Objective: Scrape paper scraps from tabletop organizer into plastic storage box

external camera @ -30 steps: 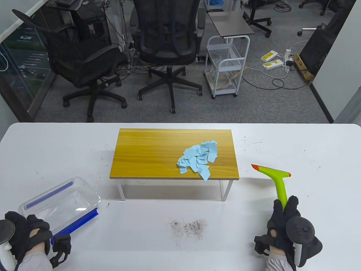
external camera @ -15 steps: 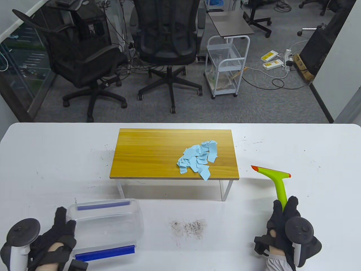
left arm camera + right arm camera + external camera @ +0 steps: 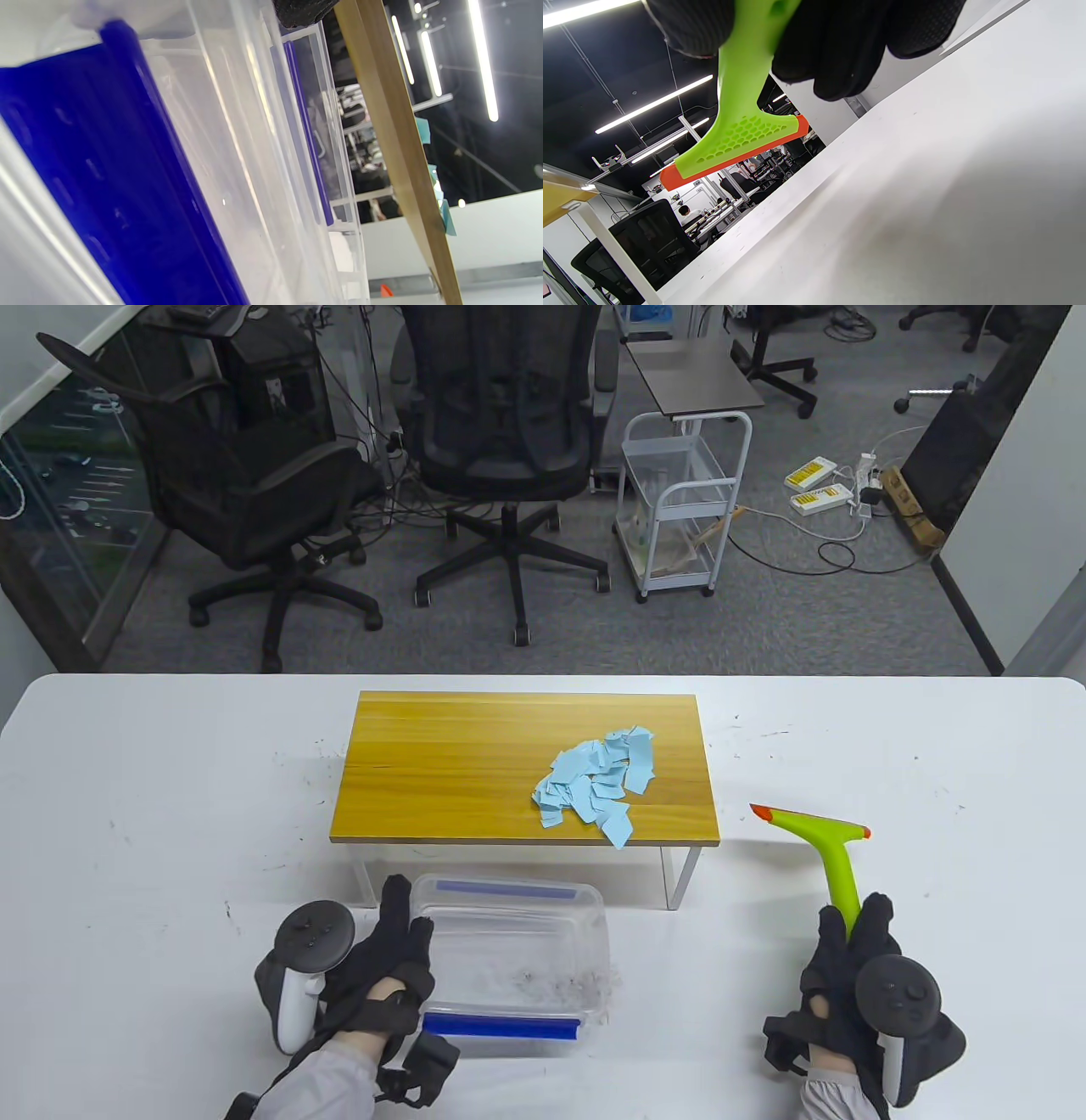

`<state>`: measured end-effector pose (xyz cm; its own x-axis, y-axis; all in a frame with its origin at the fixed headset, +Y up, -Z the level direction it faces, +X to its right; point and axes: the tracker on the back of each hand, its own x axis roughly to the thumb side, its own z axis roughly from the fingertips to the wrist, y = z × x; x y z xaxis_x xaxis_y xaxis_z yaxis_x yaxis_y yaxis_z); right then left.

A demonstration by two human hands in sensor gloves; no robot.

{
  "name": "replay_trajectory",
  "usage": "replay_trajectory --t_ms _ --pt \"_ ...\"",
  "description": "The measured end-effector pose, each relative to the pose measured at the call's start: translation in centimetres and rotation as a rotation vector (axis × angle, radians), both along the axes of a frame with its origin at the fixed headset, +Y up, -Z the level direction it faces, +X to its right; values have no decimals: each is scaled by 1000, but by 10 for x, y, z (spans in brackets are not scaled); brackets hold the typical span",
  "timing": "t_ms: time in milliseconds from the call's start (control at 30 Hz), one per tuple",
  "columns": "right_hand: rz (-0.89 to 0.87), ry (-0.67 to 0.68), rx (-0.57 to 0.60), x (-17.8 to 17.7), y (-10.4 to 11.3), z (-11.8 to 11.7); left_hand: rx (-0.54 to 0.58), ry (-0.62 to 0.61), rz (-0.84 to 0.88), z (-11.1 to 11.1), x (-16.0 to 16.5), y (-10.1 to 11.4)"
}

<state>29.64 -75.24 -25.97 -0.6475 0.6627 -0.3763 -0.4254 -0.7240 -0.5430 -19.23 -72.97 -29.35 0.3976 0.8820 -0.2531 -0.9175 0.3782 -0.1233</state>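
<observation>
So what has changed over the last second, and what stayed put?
The left hand has carried the plastic storage box from the table's near left corner rightward, to just in front of the wooden organizer. It still holds the box's left end. The right hand still grips the green scraper, barely shifted. The blue paper scraps lie untouched.

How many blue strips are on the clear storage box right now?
2. One blue strip runs along the near rim of the plastic storage box, by the left hand; the other along the far rim, next to the wooden organizer.
</observation>
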Motion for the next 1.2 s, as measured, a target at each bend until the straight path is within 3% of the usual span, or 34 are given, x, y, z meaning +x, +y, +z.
replay_trajectory --t_ms 133,300,667,967,1200 --pt "-1 0 6 0 0 0 27 -3 45 -11 23 -6" --pt "10 11 8 -3 0 -1 35 94 159 -9 38 -19" --pt "25 37 37 -13 14 1 47 115 187 -11 33 -35" --pt "95 86 173 -35 75 19 80 37 262 -16 38 -28" --pt "321 250 99 -81 135 -5 81 19 323 -16 39 -25"
